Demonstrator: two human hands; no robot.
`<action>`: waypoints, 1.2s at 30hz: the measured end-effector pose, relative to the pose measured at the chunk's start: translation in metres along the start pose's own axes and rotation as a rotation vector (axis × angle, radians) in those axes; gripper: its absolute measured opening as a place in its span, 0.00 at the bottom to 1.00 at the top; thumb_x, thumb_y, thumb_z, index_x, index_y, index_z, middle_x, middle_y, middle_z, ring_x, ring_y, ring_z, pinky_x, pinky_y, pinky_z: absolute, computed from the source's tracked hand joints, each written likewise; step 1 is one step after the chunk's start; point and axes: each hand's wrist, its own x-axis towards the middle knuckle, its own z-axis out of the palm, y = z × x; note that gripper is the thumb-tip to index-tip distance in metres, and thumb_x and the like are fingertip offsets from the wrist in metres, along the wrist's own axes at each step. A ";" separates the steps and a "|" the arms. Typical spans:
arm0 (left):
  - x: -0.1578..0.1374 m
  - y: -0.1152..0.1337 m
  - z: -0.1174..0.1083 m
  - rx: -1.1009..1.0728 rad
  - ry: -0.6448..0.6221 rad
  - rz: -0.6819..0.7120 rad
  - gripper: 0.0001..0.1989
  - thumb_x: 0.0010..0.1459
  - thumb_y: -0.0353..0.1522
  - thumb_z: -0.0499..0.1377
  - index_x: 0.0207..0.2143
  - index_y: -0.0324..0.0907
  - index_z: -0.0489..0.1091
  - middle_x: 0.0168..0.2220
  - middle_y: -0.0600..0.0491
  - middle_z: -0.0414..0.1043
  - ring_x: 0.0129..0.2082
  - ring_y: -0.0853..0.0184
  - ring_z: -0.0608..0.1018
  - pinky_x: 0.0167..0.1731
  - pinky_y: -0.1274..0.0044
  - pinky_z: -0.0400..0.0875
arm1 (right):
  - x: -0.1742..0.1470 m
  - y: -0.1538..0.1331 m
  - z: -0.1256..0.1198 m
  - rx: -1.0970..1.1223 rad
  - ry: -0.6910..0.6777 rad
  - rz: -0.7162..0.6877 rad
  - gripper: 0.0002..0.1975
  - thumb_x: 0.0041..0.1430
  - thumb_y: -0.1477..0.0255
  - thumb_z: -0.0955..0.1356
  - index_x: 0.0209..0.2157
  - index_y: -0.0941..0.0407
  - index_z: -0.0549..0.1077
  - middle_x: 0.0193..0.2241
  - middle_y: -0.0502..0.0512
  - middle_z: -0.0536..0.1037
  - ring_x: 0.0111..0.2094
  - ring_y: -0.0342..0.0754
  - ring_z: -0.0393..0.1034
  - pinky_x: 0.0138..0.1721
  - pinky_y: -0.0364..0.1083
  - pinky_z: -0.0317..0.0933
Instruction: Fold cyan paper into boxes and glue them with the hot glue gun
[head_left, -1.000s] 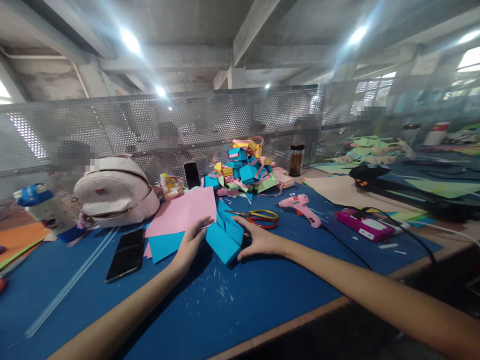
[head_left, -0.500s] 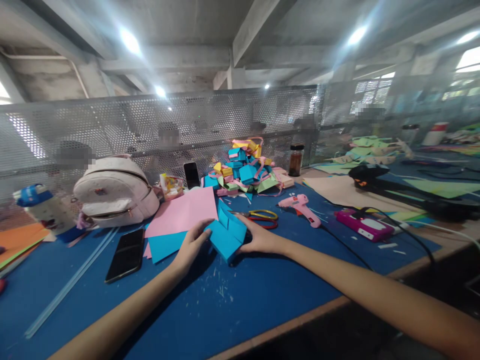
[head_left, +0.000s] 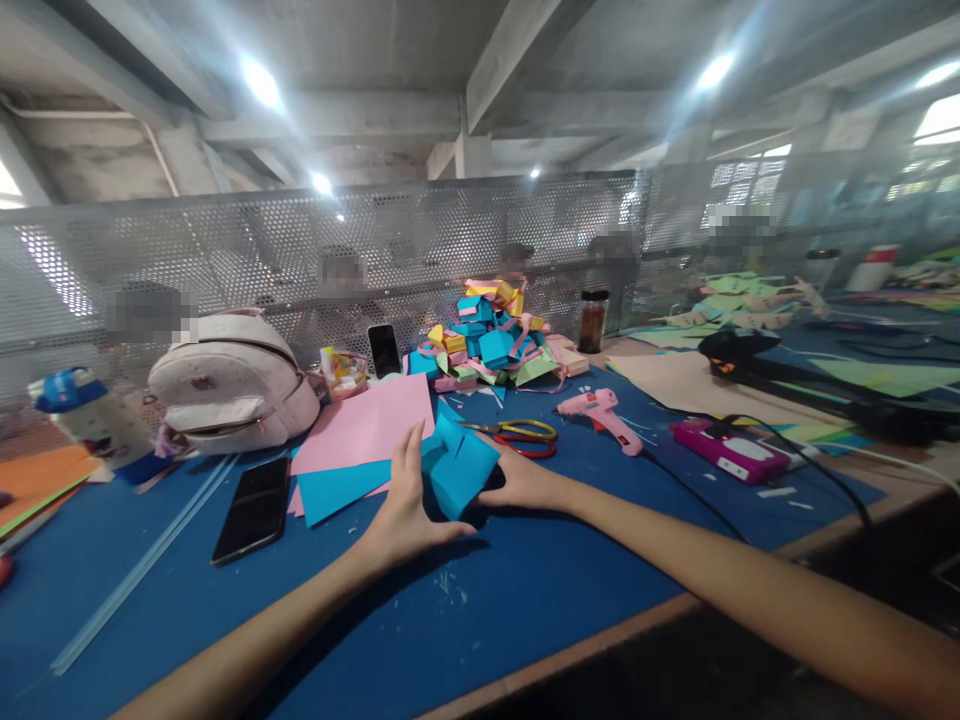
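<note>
A blue folded paper box (head_left: pixel 459 468) with a slit in its upper face is held tilted above the blue table mat. My right hand (head_left: pixel 526 482) grips it from the right side, its fingers partly hidden behind the paper. On the left, my left hand (head_left: pixel 405 508) is open, fingers pointing up and thumb stretched right below the box. Its palm faces the paper; whether it touches cannot be told. Scissors with yellow and red handles (head_left: pixel 529 432) lie just behind my right hand. Pink paper (head_left: pixel 367 425) and blue paper sheets (head_left: pixel 337 492) lie behind my left hand.
A pile of folded paper boxes (head_left: pixel 495 345) stands at the back, with a dark jar (head_left: pixel 592 322) beside it. Right are a pink glue gun (head_left: pixel 604 418) and a magenta power strip (head_left: pixel 727 450). Left are a phone (head_left: pixel 251 508), a white backpack (head_left: pixel 232 385) and a bottle (head_left: pixel 97 425).
My left hand has let go of the paper's left edge, spread its fingers and swung its thumb right beneath the box. The box has turned slightly in my right hand.
</note>
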 end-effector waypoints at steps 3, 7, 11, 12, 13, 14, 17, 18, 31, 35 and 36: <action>-0.001 -0.003 0.002 0.045 -0.006 0.008 0.64 0.39 0.37 0.72 0.68 0.47 0.31 0.67 0.40 0.34 0.67 0.44 0.40 0.63 0.54 0.43 | -0.001 0.002 0.001 -0.019 -0.008 0.025 0.44 0.49 0.65 0.75 0.64 0.54 0.54 0.61 0.61 0.63 0.62 0.59 0.57 0.61 0.55 0.53; 0.001 -0.010 0.003 0.067 -0.003 -0.001 0.63 0.40 0.33 0.70 0.68 0.44 0.29 0.66 0.39 0.36 0.67 0.44 0.43 0.63 0.54 0.44 | -0.005 0.009 0.001 -0.055 -0.003 0.092 0.48 0.47 0.61 0.76 0.65 0.57 0.51 0.59 0.66 0.65 0.59 0.61 0.61 0.59 0.58 0.56; 0.003 -0.017 0.003 0.067 0.020 -0.022 0.62 0.40 0.30 0.68 0.67 0.43 0.29 0.65 0.39 0.39 0.66 0.43 0.44 0.63 0.54 0.44 | -0.006 0.011 0.001 -0.092 0.012 0.120 0.47 0.46 0.59 0.76 0.63 0.58 0.54 0.60 0.68 0.62 0.61 0.63 0.57 0.60 0.60 0.53; 0.004 -0.018 0.003 0.065 0.025 -0.030 0.61 0.40 0.30 0.67 0.67 0.43 0.29 0.65 0.39 0.39 0.66 0.43 0.44 0.63 0.53 0.43 | -0.006 0.010 0.001 -0.093 0.011 0.118 0.47 0.47 0.59 0.76 0.63 0.58 0.55 0.60 0.68 0.63 0.60 0.63 0.58 0.59 0.60 0.54; 0.004 -0.019 0.003 0.063 0.029 -0.037 0.61 0.40 0.30 0.67 0.68 0.43 0.29 0.65 0.39 0.40 0.66 0.43 0.44 0.63 0.53 0.43 | -0.006 0.009 0.000 -0.092 0.006 0.114 0.45 0.47 0.59 0.76 0.63 0.58 0.55 0.58 0.67 0.64 0.58 0.62 0.61 0.58 0.59 0.57; 0.004 -0.020 0.003 0.060 0.032 -0.045 0.60 0.41 0.29 0.67 0.68 0.43 0.30 0.65 0.39 0.40 0.66 0.43 0.45 0.62 0.53 0.43 | -0.006 0.008 0.000 -0.088 -0.002 0.109 0.44 0.48 0.59 0.75 0.62 0.57 0.56 0.56 0.66 0.67 0.56 0.61 0.64 0.55 0.57 0.61; 0.004 -0.023 0.003 0.047 0.034 -0.067 0.58 0.41 0.29 0.66 0.68 0.42 0.32 0.64 0.39 0.41 0.66 0.43 0.46 0.62 0.53 0.44 | -0.005 0.004 0.000 -0.073 -0.033 0.089 0.39 0.50 0.59 0.74 0.60 0.56 0.58 0.48 0.61 0.73 0.46 0.56 0.71 0.45 0.51 0.69; 0.005 -0.023 0.003 0.041 0.034 -0.074 0.58 0.41 0.29 0.66 0.68 0.42 0.33 0.64 0.39 0.42 0.66 0.43 0.46 0.62 0.53 0.45 | -0.004 0.003 0.000 -0.069 -0.040 0.083 0.38 0.50 0.60 0.74 0.59 0.55 0.59 0.46 0.60 0.73 0.43 0.54 0.72 0.42 0.50 0.69; 0.005 -0.020 0.002 -0.054 0.070 -0.157 0.55 0.47 0.41 0.66 0.67 0.46 0.33 0.65 0.38 0.41 0.66 0.46 0.48 0.61 0.53 0.47 | -0.004 0.003 0.001 -0.079 -0.048 0.070 0.33 0.54 0.62 0.73 0.58 0.56 0.60 0.44 0.60 0.75 0.38 0.53 0.74 0.38 0.49 0.71; 0.006 -0.020 0.002 -0.078 0.069 -0.161 0.53 0.49 0.41 0.65 0.67 0.47 0.34 0.63 0.40 0.45 0.65 0.47 0.52 0.60 0.54 0.49 | -0.005 0.005 0.001 -0.103 -0.024 0.076 0.37 0.52 0.63 0.74 0.60 0.58 0.59 0.49 0.64 0.73 0.46 0.58 0.72 0.46 0.53 0.68; 0.006 -0.020 0.001 -0.085 0.070 -0.160 0.52 0.49 0.41 0.65 0.67 0.48 0.34 0.62 0.41 0.48 0.64 0.47 0.54 0.60 0.54 0.50 | -0.005 0.005 0.001 -0.107 -0.018 0.075 0.38 0.52 0.63 0.74 0.61 0.58 0.59 0.50 0.64 0.72 0.48 0.59 0.71 0.48 0.54 0.66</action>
